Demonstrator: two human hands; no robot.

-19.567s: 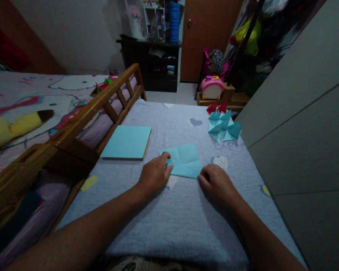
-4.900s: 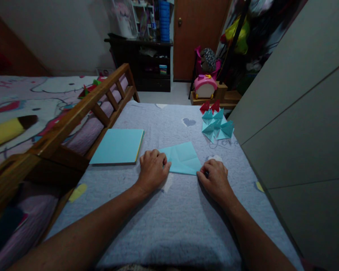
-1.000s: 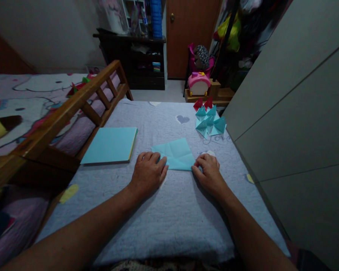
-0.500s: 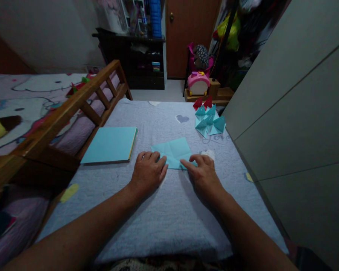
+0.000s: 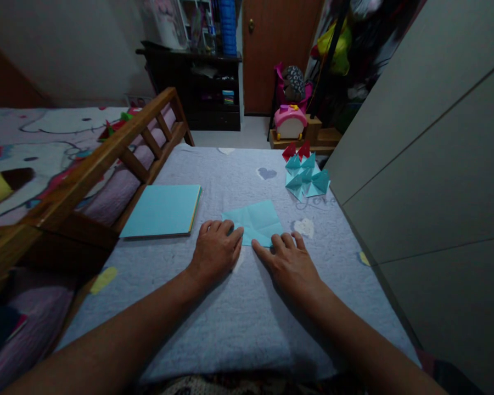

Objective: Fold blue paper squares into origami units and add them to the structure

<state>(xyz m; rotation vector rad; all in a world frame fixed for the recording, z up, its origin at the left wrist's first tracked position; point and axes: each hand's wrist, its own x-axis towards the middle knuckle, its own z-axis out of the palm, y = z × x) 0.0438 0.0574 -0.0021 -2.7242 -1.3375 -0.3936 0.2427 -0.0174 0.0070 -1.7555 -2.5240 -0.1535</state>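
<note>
A creased light blue paper sheet [image 5: 256, 220] lies on the lilac bed cover [image 5: 239, 307] in front of me. My left hand [image 5: 214, 251] rests with curled fingers pressing the sheet's near left corner. My right hand [image 5: 288, 262] lies flat, fingers stretched out, over the sheet's near edge. A stack of blue square paper [image 5: 161, 210] sits to the left of my left hand. Several folded blue and red paper shapes [image 5: 305, 173] are clustered at the far right of the cover.
A wooden bed rail [image 5: 107, 159] runs along the left, with another bed beyond it. A grey cabinet wall [image 5: 428, 153] closes the right side. A dark shelf unit [image 5: 197, 82], a brown door [image 5: 276, 49] and a pink toy [image 5: 290, 122] stand at the back.
My right hand slid left along the sheet's near edge and flattened out from a pinch at the right corner. My left hand stayed put.
</note>
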